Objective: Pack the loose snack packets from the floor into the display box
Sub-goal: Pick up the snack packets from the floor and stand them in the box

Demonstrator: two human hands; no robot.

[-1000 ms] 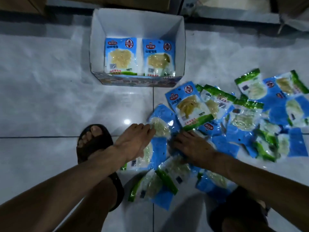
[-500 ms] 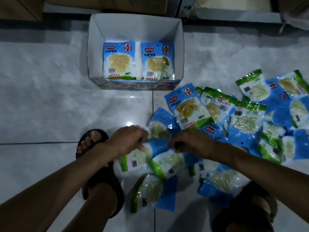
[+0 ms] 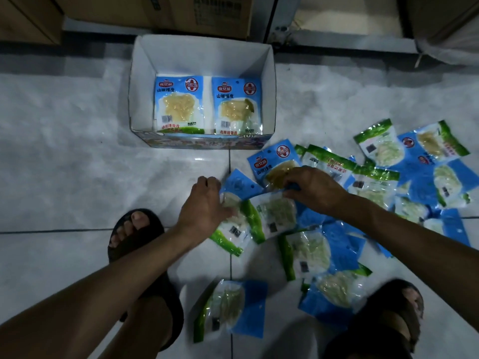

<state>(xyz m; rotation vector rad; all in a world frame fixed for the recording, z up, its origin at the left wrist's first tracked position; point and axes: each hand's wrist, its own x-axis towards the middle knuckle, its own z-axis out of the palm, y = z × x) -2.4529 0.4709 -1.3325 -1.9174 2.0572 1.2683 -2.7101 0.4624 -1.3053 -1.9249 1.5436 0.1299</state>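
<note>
The white display box [image 3: 137, 99] stands open on the floor at the top centre, with two blue snack packets [image 3: 178, 104] standing side by side in it. Several loose blue-and-green packets [image 3: 378, 182] lie scattered on the tiles to the right and near my feet. My left hand [image 3: 204, 206] grips a packet [image 3: 233, 229] with a green edge and barcode. My right hand [image 3: 311, 187] pinches the top of a neighbouring packet [image 3: 277, 213], lying over a face-up blue packet [image 3: 272, 161].
My sandalled feet [image 3: 134, 229] stand at the lower left and lower right [image 3: 399, 307]. One packet [image 3: 230, 307] lies alone between them. Brown cartons [image 3: 155, 11] line the wall behind the box. Pale glossy tiles [image 3: 64, 164] spread to the left.
Both hands have gathered packets from the near pile and moved up and right with them. The packets they hold have shifted out of the heap; the camera has tilted slightly.
</note>
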